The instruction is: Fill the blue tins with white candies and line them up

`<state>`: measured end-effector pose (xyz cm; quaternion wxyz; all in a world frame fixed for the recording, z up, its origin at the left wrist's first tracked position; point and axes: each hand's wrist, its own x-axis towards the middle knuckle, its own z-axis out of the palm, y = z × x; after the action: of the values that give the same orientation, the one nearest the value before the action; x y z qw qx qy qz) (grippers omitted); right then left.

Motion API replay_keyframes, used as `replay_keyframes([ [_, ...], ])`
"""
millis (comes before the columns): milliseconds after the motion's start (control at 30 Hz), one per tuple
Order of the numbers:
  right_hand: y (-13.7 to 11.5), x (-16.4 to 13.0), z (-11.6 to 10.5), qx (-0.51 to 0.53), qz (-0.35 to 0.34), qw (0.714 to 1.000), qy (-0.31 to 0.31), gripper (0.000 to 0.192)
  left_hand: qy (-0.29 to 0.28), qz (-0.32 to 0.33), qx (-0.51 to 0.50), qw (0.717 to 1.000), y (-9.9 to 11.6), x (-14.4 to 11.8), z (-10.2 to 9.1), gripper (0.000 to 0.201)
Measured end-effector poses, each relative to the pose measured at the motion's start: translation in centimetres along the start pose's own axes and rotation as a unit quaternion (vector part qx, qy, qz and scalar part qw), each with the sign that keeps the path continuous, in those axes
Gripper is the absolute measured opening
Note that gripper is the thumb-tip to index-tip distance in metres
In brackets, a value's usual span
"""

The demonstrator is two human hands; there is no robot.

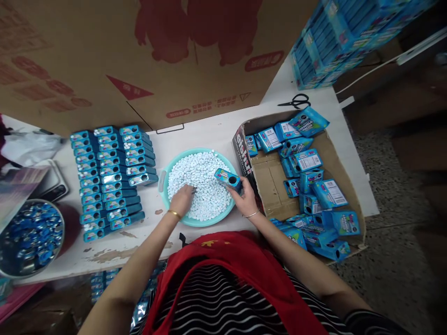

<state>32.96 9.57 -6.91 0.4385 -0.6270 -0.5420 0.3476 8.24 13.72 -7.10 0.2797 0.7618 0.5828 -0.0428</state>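
Observation:
A turquoise basin (161, 181) full of small pale candies (206, 179) stands in front of me. My left hand (182, 200) reaches down into the candies, its fingertips partly buried, so what they hold is hidden. Over the basin's right side, my right hand (247, 197) grips a small blue candy box (227, 178), tilted, with a dark round hole in its top end. Rows of similar blue boxes (113, 179) stand to the left of the basin, some with white candies at their openings.
An open cardboard tray (268, 179) with loose blue boxes sits to the right. Black scissors (296, 101) lie behind it. A large carton (139, 60) walls off the back. At left is a metal bowl (63, 232) of blue wrapped pieces; stacked packs (328, 51) stand back right.

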Motion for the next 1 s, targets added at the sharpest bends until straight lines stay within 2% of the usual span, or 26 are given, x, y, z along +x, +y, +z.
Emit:
replay_keyframes([
  [100, 0.3, 0.3, 0.3, 0.018, 0.018, 1.0, -0.004, 0.03, 0.019, 0.017, -0.03, 0.999, 1.4, 1.6, 2.3, 0.019],
  [167, 0.3, 0.2, 0.4, 0.029, 0.028, 0.999, -0.003, 0.031, 0.027, 0.031, -0.057, 0.998, 1.3, 1.6, 2.5, 0.018],
  [233, 0.2, 0.1, 0.1, 0.04, 0.037, 0.998, 0.003, 0.032, 0.029, 0.045, -0.081, 0.995, 0.6, 0.9, 2.0, 0.017],
  [333, -0.2, -0.1, -0.8, 0.033, 0.03, 0.999, 0.011, 0.031, 0.04, 0.079, -0.118, 0.989, -0.4, -0.6, 0.0, 0.018],
  [400, -0.5, -0.2, -1.6, -0.001, -0.002, 1.0, 0.015, 0.028, 0.055, 0.116, -0.14, 0.982, -0.4, -1.7, -1.9, 0.02],
  [567, -1.0, -0.4, -2.2, -0.1, -0.099, 0.99, -0.016, 0.033, 0.059, 0.195, -0.118, 0.972, 1.2, -3.9, -7.4, 0.022],
  [667, -1.5, -0.5, -1.4, -0.114, -0.124, 0.984, -0.053, 0.043, 0.028, 0.221, -0.059, 0.973, 3.0, -4.5, -10.0, 0.022],
  [833, -2.2, -1.0, -0.1, -0.117, -0.143, 0.98, -0.077, 0.048, -0.043, 0.197, 0.109, 0.973, 6.9, -4.9, -13.2, 0.013],
  [933, -2.4, -1.2, 0.4, -0.108, -0.15, 0.979, -0.081, 0.047, -0.043, 0.172, 0.212, 0.961, 10.0, -5.3, -14.2, 0.016],
  [1000, -2.4, -1.2, 0.5, -0.101, -0.156, 0.979, -0.08, 0.045, -0.038, 0.164, 0.246, 0.954, 11.7, -5.8, -14.7, 0.023],
])
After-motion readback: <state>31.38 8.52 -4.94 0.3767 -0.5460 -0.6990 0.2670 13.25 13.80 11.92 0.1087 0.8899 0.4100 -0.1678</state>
